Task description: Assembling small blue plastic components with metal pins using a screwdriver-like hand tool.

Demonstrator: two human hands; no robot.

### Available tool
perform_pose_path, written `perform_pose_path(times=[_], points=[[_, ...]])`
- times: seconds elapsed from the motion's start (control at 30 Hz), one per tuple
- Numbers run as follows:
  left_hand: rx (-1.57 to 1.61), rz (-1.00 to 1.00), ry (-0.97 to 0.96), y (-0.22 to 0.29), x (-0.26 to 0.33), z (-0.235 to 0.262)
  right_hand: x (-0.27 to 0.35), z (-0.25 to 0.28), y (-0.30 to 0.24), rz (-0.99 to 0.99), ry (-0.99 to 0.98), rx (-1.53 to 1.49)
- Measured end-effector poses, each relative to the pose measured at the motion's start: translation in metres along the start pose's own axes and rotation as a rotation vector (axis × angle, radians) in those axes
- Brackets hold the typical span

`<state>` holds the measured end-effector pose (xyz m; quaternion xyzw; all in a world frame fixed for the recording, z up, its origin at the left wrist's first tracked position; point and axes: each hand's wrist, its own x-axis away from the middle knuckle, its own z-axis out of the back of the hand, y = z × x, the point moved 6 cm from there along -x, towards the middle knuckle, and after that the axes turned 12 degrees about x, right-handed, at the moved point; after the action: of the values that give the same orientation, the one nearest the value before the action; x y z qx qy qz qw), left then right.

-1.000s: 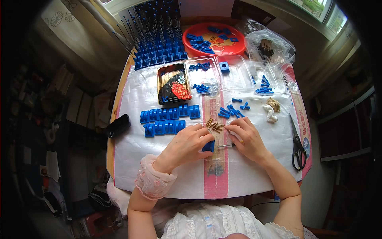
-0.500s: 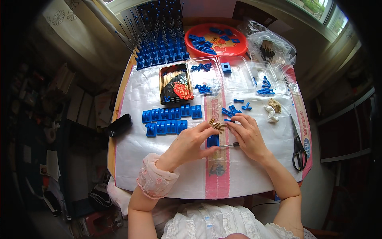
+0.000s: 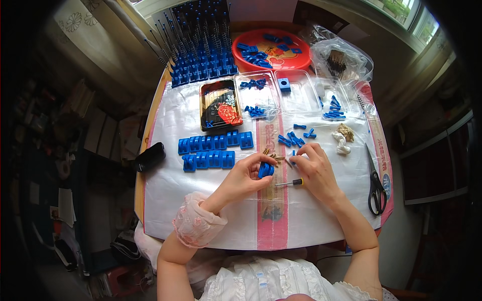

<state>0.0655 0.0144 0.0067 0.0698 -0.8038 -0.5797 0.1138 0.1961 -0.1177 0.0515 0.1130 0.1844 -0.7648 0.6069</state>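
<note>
My left hand (image 3: 240, 179) grips a small blue plastic bracket (image 3: 266, 170) between thumb and fingers, lifted off the table. To its right, my right hand (image 3: 317, 170) pinches a small blue plastic peg-like piece (image 3: 293, 154) at its fingertips. A screwdriver (image 3: 297, 181) with a black and yellow handle points left beneath the right hand; whether the hand touches it I cannot tell. Several brass-coloured pins (image 3: 274, 156) lie in a heap between the hands. Just beyond are loose blue peg-like pieces (image 3: 291, 139).
Two rows of blue brackets (image 3: 208, 160) stand at left, near a black case (image 3: 150, 157). Black scissors (image 3: 376, 193) lie at right. Behind are a black tray (image 3: 205, 108), clear boxes (image 3: 300, 105), a red basin (image 3: 238, 59) and blue parts with upright springs (image 3: 201, 70).
My left hand has closed around the blue bracket and raised it off the table. The right fingers have drawn back slightly from the left hand, with the small blue piece in them.
</note>
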Motion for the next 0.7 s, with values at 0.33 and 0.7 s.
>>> perform_pose_path(times=[0.33, 0.7], points=[[0.24, -0.033, 0.09, 0.006, -0.002, 0.004, 0.002, 0.001, 0.007, -0.098, -0.012, -0.02], [0.012, -0.137, 0.094, 0.01, -0.002, -0.002, 0.006, -0.001, 0.016, -0.149, 0.024, -0.057]])
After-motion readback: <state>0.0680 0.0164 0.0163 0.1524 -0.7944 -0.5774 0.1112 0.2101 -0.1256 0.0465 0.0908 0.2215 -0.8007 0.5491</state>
